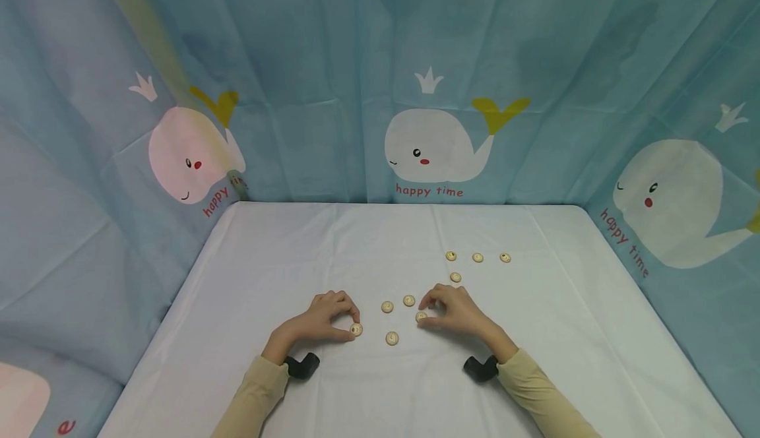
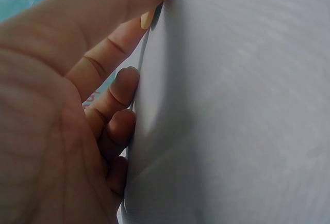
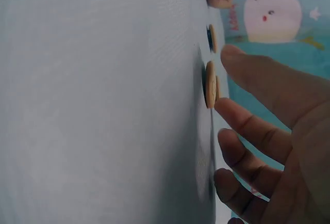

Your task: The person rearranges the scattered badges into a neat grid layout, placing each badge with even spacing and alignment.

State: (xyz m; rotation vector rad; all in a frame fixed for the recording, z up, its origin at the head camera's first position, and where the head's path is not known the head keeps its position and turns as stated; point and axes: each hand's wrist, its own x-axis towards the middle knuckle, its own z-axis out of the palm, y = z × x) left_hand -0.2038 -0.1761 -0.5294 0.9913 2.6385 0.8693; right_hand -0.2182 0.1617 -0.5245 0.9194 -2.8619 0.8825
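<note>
Small round wooden discs with dark printed marks lie on the white-covered table. My left hand (image 1: 325, 316) pinches one wooden disc (image 1: 356, 329) at the table surface between thumb and index finger. In the left wrist view its edge (image 2: 147, 19) shows by the fingertips, partly hidden by the thumb. My right hand (image 1: 454, 309) is around another wooden disc (image 1: 421, 317). The right wrist view shows the index fingertip right at this disc's edge (image 3: 210, 84), while the thumb stands a little off it. Between the hands lie three discs, one of them nearer my body (image 1: 392, 338).
Beyond my right hand sits a disc (image 1: 455, 277), with a row of three discs (image 1: 477, 258) farther back. A blue curtain (image 1: 309, 148) with printed whales surrounds the table (image 1: 285, 240). Black wrist devices (image 1: 303, 366) are worn on both arms.
</note>
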